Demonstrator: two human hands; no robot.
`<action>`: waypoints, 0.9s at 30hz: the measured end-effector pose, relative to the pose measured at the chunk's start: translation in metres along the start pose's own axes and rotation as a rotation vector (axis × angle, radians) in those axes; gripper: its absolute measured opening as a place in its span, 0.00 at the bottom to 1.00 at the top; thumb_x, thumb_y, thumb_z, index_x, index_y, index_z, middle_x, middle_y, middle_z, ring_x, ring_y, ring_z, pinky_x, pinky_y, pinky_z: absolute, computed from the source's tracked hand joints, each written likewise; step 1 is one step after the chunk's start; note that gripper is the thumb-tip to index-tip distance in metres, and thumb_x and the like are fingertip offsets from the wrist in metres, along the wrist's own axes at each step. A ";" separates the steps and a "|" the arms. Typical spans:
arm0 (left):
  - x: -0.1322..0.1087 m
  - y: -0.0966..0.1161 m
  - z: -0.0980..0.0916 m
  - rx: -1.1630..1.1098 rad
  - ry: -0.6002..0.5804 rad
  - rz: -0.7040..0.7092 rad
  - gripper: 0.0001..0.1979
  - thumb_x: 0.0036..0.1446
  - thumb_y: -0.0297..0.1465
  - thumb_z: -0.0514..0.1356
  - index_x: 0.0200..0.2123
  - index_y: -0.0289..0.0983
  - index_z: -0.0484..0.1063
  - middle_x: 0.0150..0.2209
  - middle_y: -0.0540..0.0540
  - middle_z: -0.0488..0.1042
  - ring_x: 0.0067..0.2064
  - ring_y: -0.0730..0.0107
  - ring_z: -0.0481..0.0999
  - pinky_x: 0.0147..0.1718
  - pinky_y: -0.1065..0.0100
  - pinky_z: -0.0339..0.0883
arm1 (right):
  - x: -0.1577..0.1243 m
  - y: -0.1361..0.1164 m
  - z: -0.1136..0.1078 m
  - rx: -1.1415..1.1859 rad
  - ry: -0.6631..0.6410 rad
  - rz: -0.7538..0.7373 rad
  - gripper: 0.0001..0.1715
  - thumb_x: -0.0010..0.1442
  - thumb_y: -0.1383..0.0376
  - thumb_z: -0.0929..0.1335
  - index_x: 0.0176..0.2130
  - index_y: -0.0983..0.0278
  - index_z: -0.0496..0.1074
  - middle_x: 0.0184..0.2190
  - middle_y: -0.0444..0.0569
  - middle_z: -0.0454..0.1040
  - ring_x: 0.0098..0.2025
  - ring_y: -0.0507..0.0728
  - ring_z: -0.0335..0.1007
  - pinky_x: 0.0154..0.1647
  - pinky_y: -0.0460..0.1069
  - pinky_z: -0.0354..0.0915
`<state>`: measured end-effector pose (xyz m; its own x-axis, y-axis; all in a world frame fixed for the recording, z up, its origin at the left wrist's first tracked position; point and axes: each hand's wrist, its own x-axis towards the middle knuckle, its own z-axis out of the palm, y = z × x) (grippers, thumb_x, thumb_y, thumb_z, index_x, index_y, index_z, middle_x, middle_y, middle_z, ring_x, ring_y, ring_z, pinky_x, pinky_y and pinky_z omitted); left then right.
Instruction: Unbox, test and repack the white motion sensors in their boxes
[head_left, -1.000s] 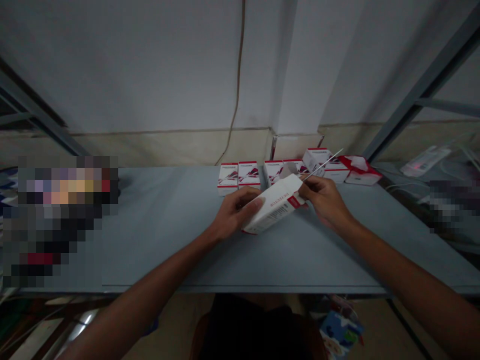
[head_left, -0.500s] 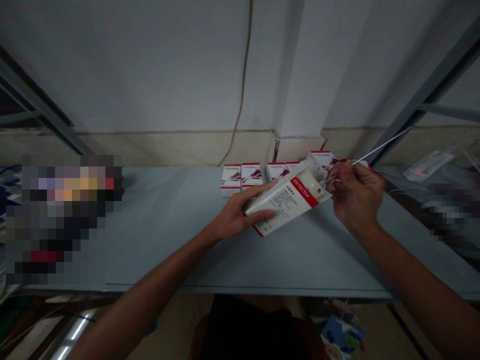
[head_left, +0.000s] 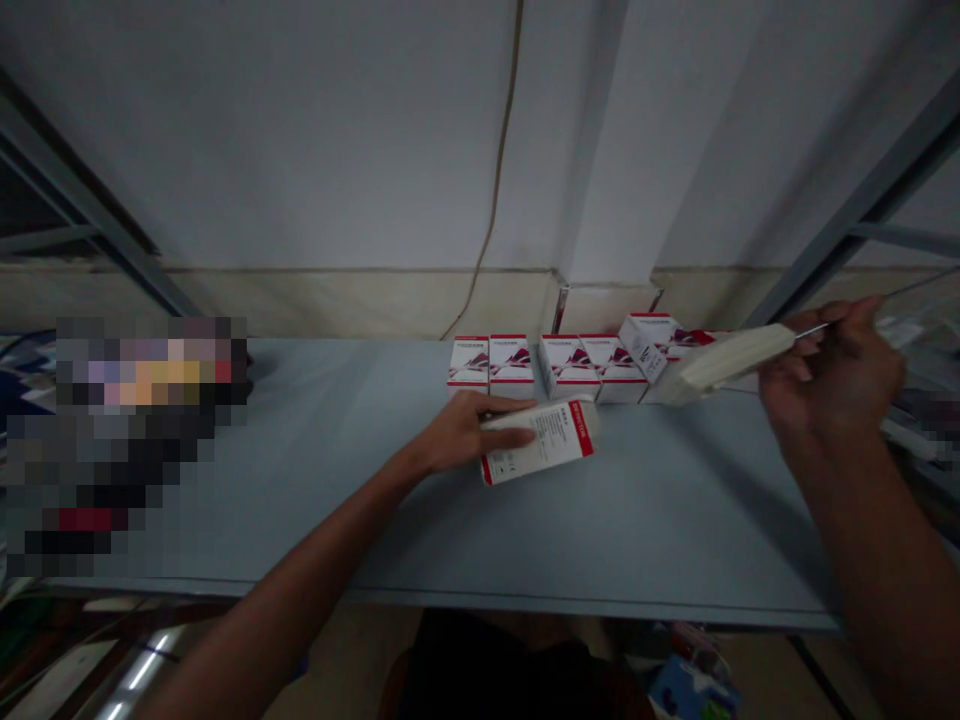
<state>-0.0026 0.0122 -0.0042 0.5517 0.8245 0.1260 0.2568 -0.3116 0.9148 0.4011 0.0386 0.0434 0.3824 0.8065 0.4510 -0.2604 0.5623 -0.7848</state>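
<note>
My left hand [head_left: 457,432] grips a white box with red ends [head_left: 559,440] above the tabletop, its thumb lying across the printed face. That box is tilted, with its right end a little higher. Over on the right, my right hand [head_left: 836,365] pinches a thin metal rod [head_left: 812,331] joined to a pale, flat, oblong piece [head_left: 731,365]. This piece hangs clear of the box, and motion blurs its details. Behind both hands stands a row of white boxes with red and purple print [head_left: 511,362], one of them [head_left: 651,335] raised and turned askew.
The grey table [head_left: 315,450] runs up to a wall with a hanging cable [head_left: 504,150]. Metal frame posts [head_left: 847,200] rise at either side. A pixelated area covers the left end. Colourful bags [head_left: 694,688] lie on the floor below the front edge.
My right hand has moved right, drawing the pale piece out of the box by its rod. My left hand has lowered the box slightly and brought it left.
</note>
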 end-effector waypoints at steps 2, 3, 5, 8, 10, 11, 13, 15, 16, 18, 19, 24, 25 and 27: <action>0.002 -0.004 -0.002 0.214 -0.031 0.068 0.27 0.59 0.46 0.70 0.59 0.43 0.79 0.48 0.41 0.84 0.45 0.61 0.81 0.47 0.58 0.75 | -0.006 0.000 0.007 0.081 0.089 -0.015 0.18 0.55 0.55 0.81 0.25 0.57 0.74 0.20 0.42 0.61 0.21 0.50 0.52 0.14 0.49 0.37; 0.003 -0.007 -0.002 0.314 -0.036 0.125 0.24 0.60 0.46 0.70 0.57 0.44 0.80 0.48 0.41 0.83 0.46 0.60 0.79 0.50 0.55 0.73 | -0.011 0.001 0.014 0.132 0.127 -0.025 0.17 0.54 0.56 0.81 0.25 0.57 0.75 0.20 0.43 0.62 0.22 0.50 0.53 0.14 0.48 0.39; 0.006 -0.014 -0.002 0.466 0.001 0.250 0.18 0.62 0.45 0.68 0.52 0.44 0.83 0.47 0.41 0.82 0.49 0.58 0.77 0.55 0.50 0.71 | -0.023 0.002 0.030 0.193 0.122 0.001 0.15 0.54 0.57 0.82 0.26 0.58 0.76 0.22 0.43 0.67 0.24 0.50 0.57 0.16 0.47 0.47; 0.009 -0.018 0.000 0.579 0.209 0.427 0.16 0.63 0.44 0.69 0.50 0.43 0.83 0.47 0.41 0.81 0.51 0.57 0.74 0.59 0.44 0.68 | -0.040 0.006 0.052 0.251 0.077 0.000 0.14 0.55 0.59 0.81 0.26 0.59 0.77 0.25 0.43 0.71 0.29 0.50 0.62 0.23 0.46 0.62; 0.007 -0.016 0.003 0.550 0.308 0.537 0.20 0.64 0.42 0.68 0.57 0.42 0.79 0.47 0.42 0.80 0.49 0.60 0.75 0.58 0.47 0.71 | -0.050 0.009 0.063 0.243 0.018 -0.002 0.14 0.57 0.57 0.80 0.27 0.60 0.77 0.27 0.43 0.71 0.30 0.50 0.65 0.28 0.45 0.68; 0.006 -0.013 0.006 0.515 0.320 0.577 0.25 0.64 0.43 0.68 0.62 0.43 0.75 0.48 0.42 0.80 0.48 0.62 0.76 0.56 0.50 0.72 | -0.056 0.010 0.068 0.227 -0.020 0.009 0.15 0.58 0.55 0.79 0.28 0.59 0.77 0.27 0.44 0.70 0.31 0.51 0.66 0.29 0.45 0.69; 0.001 -0.006 0.014 0.466 0.310 0.618 0.39 0.61 0.47 0.69 0.71 0.43 0.63 0.55 0.39 0.78 0.49 0.61 0.78 0.55 0.52 0.74 | -0.067 0.012 0.076 0.181 -0.110 0.078 0.16 0.58 0.51 0.78 0.30 0.58 0.76 0.30 0.44 0.71 0.31 0.52 0.67 0.29 0.46 0.71; -0.003 0.000 0.022 0.476 0.316 0.619 0.51 0.55 0.53 0.71 0.75 0.43 0.54 0.63 0.33 0.72 0.57 0.53 0.77 0.59 0.48 0.73 | -0.078 0.014 0.083 0.150 -0.197 0.164 0.17 0.58 0.49 0.78 0.31 0.56 0.75 0.33 0.44 0.72 0.32 0.52 0.70 0.29 0.47 0.72; -0.005 0.002 0.025 0.484 0.327 0.606 0.54 0.54 0.54 0.72 0.75 0.42 0.52 0.65 0.31 0.71 0.61 0.49 0.75 0.61 0.47 0.71 | -0.084 0.014 0.086 0.139 -0.241 0.206 0.18 0.58 0.49 0.78 0.32 0.56 0.74 0.33 0.44 0.73 0.32 0.53 0.71 0.30 0.47 0.74; -0.007 0.005 0.028 0.458 0.362 0.567 0.50 0.58 0.51 0.71 0.74 0.42 0.53 0.63 0.32 0.74 0.61 0.49 0.77 0.60 0.50 0.73 | -0.093 0.013 0.090 0.126 -0.323 0.272 0.19 0.58 0.48 0.78 0.34 0.56 0.73 0.34 0.44 0.73 0.33 0.53 0.73 0.31 0.48 0.75; -0.008 0.006 0.028 0.444 0.382 0.557 0.44 0.61 0.47 0.70 0.73 0.42 0.56 0.60 0.34 0.77 0.59 0.52 0.79 0.58 0.54 0.75 | -0.096 0.013 0.091 0.123 -0.359 0.288 0.19 0.58 0.48 0.78 0.34 0.56 0.73 0.34 0.44 0.73 0.33 0.53 0.73 0.31 0.48 0.76; -0.006 0.007 0.014 0.592 0.545 0.704 0.23 0.67 0.35 0.67 0.62 0.41 0.71 0.57 0.41 0.80 0.57 0.62 0.81 0.57 0.62 0.76 | -0.094 0.013 0.089 0.085 -0.316 0.211 0.17 0.59 0.48 0.77 0.33 0.57 0.76 0.37 0.45 0.73 0.35 0.52 0.74 0.28 0.46 0.73; -0.006 0.006 0.010 0.638 0.583 0.735 0.22 0.68 0.34 0.65 0.63 0.42 0.71 0.58 0.41 0.80 0.57 0.62 0.81 0.57 0.61 0.76 | -0.090 0.014 0.087 0.071 -0.273 0.194 0.17 0.60 0.48 0.76 0.33 0.57 0.76 0.37 0.46 0.73 0.35 0.52 0.73 0.26 0.46 0.72; -0.004 0.004 0.005 0.727 0.670 0.783 0.20 0.69 0.33 0.63 0.63 0.42 0.72 0.58 0.42 0.80 0.57 0.61 0.81 0.57 0.58 0.77 | -0.081 0.018 0.079 0.049 -0.189 0.176 0.18 0.61 0.47 0.75 0.31 0.56 0.75 0.36 0.46 0.73 0.33 0.52 0.71 0.23 0.46 0.69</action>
<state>0.0002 0.0056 -0.0029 0.2984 0.3123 0.9019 0.5374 -0.8359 0.1116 0.2954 -0.0018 0.0264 0.1557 0.9100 0.3844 -0.3528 0.4147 -0.8388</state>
